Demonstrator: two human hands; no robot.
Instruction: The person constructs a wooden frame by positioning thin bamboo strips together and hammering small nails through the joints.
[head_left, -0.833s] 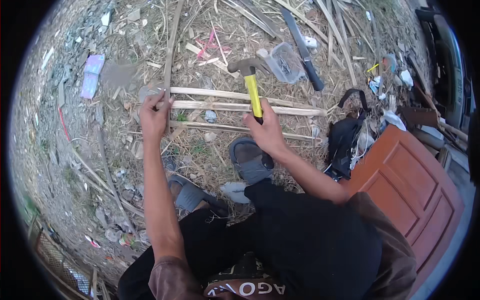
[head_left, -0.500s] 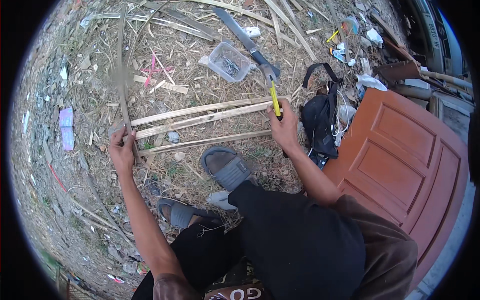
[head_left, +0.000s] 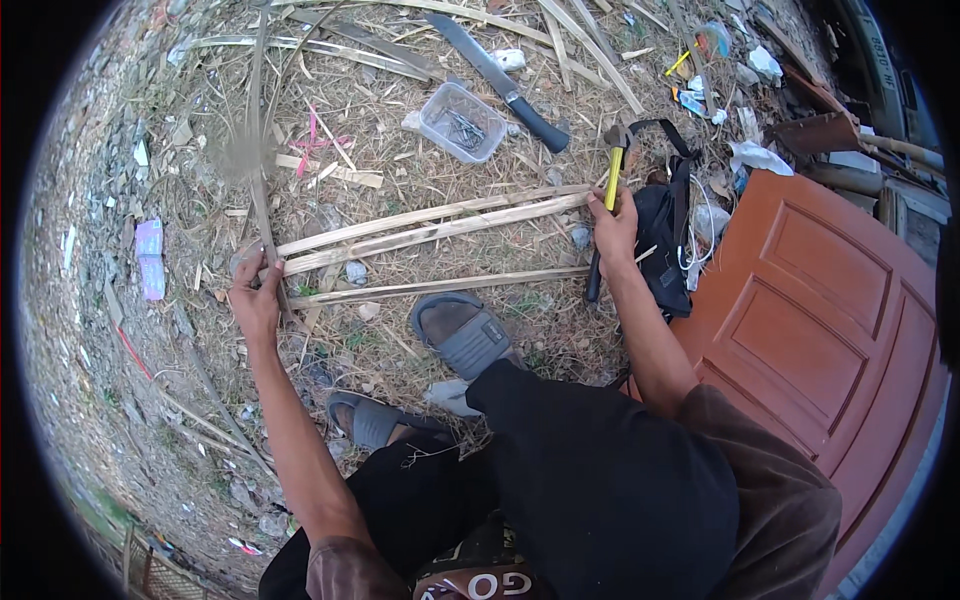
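My left hand pinches a long thin wooden strip where it crosses the left ends of several light slats. Two slats, an upper slat and a middle slat, lie close together; a lower slat runs apart, nearer my feet. Closed round a hammer with a yellow and black handle, my right hand is at the slats' right ends. The hammer's head points away from me, and its black handle end sticks out below the hand. Any nail at the left joint is hidden by my fingers.
Beyond the slats, a clear plastic box holds nails beside a large dark-handled knife. A black bag lies right of my right hand, next to a brown panelled door. My sandalled feet are close below the slats.
My right hand has moved right with the hammer, whose head has swung away from the knife handle toward the bag strap. My left hand keeps its hold on the strip. The view has shifted slightly.
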